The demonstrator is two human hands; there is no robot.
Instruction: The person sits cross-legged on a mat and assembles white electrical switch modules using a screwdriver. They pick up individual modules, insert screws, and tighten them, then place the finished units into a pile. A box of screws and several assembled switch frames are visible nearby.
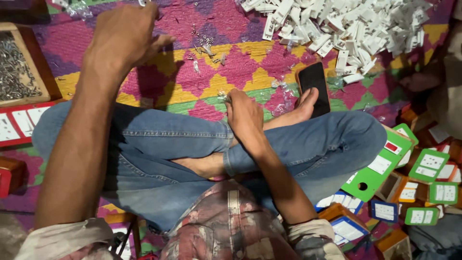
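At your far left a wooden tray [33, 58] lies filled with small grey metal screws [12, 67], and open green, orange and blue cardboard boxes [423, 168] crowd your right knee. Your right hand [244, 115] rests over your crossed shin, fingertips [230, 97] pinched nearly shut on a small clear plastic packet [222, 96] lying on the patterned mat [240, 67]. Your left hand [122, 36] hangs raised and loosely curled above the mat, and whether it holds anything, you cannot tell.
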